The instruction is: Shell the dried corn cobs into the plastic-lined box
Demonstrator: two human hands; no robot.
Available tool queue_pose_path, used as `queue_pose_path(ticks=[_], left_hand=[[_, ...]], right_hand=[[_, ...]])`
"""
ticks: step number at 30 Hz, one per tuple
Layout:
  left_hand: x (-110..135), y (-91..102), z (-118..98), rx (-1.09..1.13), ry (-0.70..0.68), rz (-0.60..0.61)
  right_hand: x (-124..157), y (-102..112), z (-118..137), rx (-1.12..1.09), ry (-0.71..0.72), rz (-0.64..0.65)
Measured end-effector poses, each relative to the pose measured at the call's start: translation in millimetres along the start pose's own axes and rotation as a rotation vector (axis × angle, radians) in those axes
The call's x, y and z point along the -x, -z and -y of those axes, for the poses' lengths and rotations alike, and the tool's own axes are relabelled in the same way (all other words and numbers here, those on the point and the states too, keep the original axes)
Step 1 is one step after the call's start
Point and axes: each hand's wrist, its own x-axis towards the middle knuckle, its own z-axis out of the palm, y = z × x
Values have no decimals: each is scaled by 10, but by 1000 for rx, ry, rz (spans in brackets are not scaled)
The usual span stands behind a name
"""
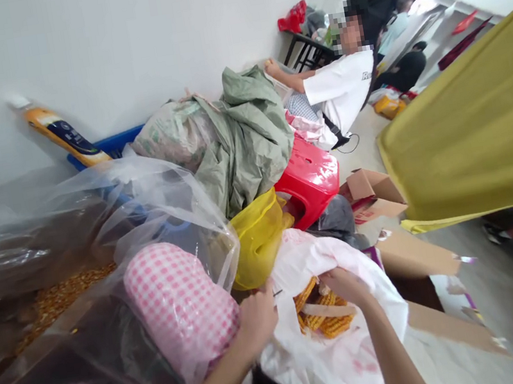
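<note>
A white plastic bag [376, 303] stands with its mouth open in front of me, and dried yellow corn cobs [333, 322] lie inside. My right hand [346, 285] reaches over the opening with curled fingers at the upper cobs; whether it grips a cob or the bag is hidden. At the bag's left edge, my left hand [259, 313] is closed, with a thin dark tip sticking out beside the thumb; the rest of that object is covered. Against the left forearm rests a pink-and-white checked bundle [181, 301] under clear plastic.
Loose corn kernels [66, 300] lie at left near clear plastic sheeting [177, 185]. Beyond are a yellow mesh bag [258, 237], a red stool [309, 174] and a green-grey sack [252, 134]. Cardboard boxes [416, 251] and a yellow cloth [471, 132] flank the right. A person [338, 94] sits farther back.
</note>
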Motion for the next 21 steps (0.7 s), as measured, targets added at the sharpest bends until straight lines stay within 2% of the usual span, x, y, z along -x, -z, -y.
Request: queue_pose_path(ticks=[3,7,10,13,17,21], left_hand=[[-49,252,20,313,-58,-85],[-81,569,-79,724,-135,-184],[-97,705,-186,960,-159,-172],[-106,781,-267,1110,-128,-130],[-162,826,-312,1207,-116,-123],[-250,860,-370,1236,-142,-181]], right_hand=[[-149,118,55,-50,-52,-72],[-194,281,60,-162,-73,-106],[-189,332,-24,-203,-27,-90],[-194,335,-133,-140,-7,-24],[-197,203,-226,-9,53,83],[-192,-114,-202,-3,158,167]])
